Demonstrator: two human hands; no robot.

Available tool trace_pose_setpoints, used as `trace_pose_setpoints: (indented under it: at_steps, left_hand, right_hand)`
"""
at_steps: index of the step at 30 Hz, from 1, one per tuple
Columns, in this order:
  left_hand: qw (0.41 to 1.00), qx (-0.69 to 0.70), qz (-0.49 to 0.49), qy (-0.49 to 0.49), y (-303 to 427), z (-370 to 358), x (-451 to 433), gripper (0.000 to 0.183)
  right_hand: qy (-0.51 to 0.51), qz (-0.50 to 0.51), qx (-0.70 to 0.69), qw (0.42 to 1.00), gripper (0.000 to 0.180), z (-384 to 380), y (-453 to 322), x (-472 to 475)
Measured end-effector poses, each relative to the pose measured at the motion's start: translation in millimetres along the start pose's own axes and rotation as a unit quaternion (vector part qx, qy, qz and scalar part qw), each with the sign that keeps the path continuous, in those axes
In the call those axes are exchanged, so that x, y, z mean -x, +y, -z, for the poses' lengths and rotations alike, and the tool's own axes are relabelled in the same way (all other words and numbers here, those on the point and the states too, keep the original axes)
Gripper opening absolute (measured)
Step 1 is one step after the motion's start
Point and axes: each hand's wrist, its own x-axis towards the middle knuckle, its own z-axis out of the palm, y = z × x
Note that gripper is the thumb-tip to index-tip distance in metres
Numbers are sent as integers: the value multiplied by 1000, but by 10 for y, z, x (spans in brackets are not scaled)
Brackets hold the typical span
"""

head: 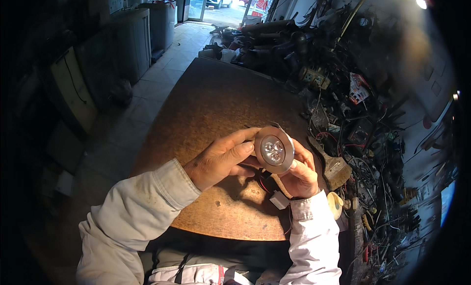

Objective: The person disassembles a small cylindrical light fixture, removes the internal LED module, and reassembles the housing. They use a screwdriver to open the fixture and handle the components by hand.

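Note:
A round LED downlight [274,150] with a metal rim and several clear lenses faces up towards me above the wooden table [213,112]. My right hand [302,171] grips its lower right edge, with the thumb on the rim. My left hand [224,156] is at the light's left side, thumb and fingers around that edge; the fingertips behind it are partly hidden. Red and dark wires run from under the light to a small white driver box [279,200], which is near the table's surface below my right hand. A thin wire trails from the box towards the front edge.
A brush [335,171] with a wide bristle head lies along the table's right side. Beyond it is a dense heap of cables, tools and parts [368,138]. A power socket block [314,78] sits at the back right. Grey cabinets [132,42] stand left of the tiled floor.

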Motion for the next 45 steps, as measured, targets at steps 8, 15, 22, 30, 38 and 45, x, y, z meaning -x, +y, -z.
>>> trace_pose_setpoints:
  at_steps: [8, 15, 22, 30, 38, 45]
  left_hand:
    - [999, -39, -22, -7, -27, -17, -9, 68]
    - [998, -58, -28, -17, -45, 9, -3, 74]
    - [998, 43, 21, 30, -89, -44, -5, 69]
    - [988, 150, 38, 18, -297, 5, -73, 72]
    - [984, 144, -12, 102, -188, 87, -30, 81]
    - [972, 142, -18, 184, -199, 219, -50, 70]
  right_hand:
    - [42, -26, -61, 997, 83, 88, 23, 63]
    - [63, -29, -68, 995, 83, 72, 48, 39]
    - [69, 52, 123, 989, 89, -20, 113, 17]
    - [93, 177, 485, 852, 91, -143, 233, 41]
    - [274, 126, 269, 915, 49, 116, -52, -27]
    - [294, -12, 537, 791, 59, 408, -38, 3]
